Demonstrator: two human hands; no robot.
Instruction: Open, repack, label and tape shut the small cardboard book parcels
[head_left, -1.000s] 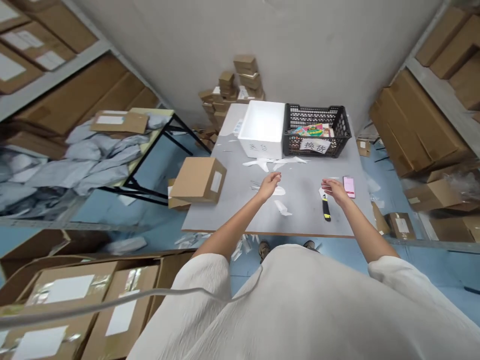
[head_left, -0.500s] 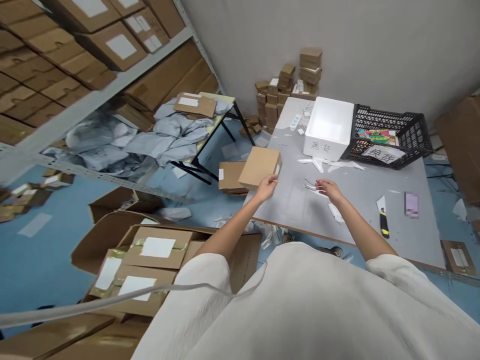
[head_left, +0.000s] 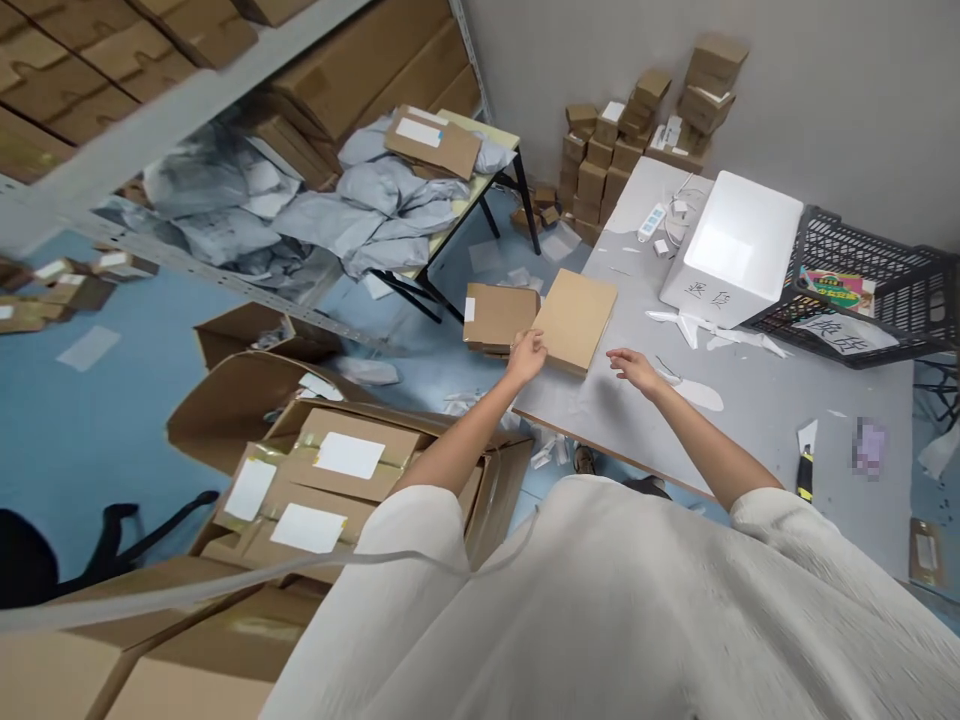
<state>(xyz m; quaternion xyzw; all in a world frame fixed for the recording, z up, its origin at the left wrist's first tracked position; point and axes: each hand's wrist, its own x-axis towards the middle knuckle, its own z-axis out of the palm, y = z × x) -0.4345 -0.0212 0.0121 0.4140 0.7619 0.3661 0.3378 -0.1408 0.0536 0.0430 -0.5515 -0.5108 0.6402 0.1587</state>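
Note:
A plain brown cardboard box (head_left: 576, 318) lies at the left end of the grey table (head_left: 637, 440). My left hand (head_left: 528, 355) is at the box's left edge, its fingers bent against it; their tips are partly hidden. Just right of the box, my right hand (head_left: 634, 371) hangs over the table, fingers stretched out, holding nothing. Scraps of white paper (head_left: 699, 394) lie beyond that hand. Farther right is a black and yellow utility knife (head_left: 805, 474), close to a blurred phone (head_left: 868, 446).
A white foam bin (head_left: 739, 250) and a black plastic crate (head_left: 885, 285) stand at the table's back. Another carton (head_left: 501, 316) is left of the table. Grey mailing bags (head_left: 382, 215) cover a side table. Labelled cartons (head_left: 349, 455) fill a large box at my left.
My view has swung left. My left hand has gone from above the table to the cardboard box, and my right hand has come nearer to its right side.

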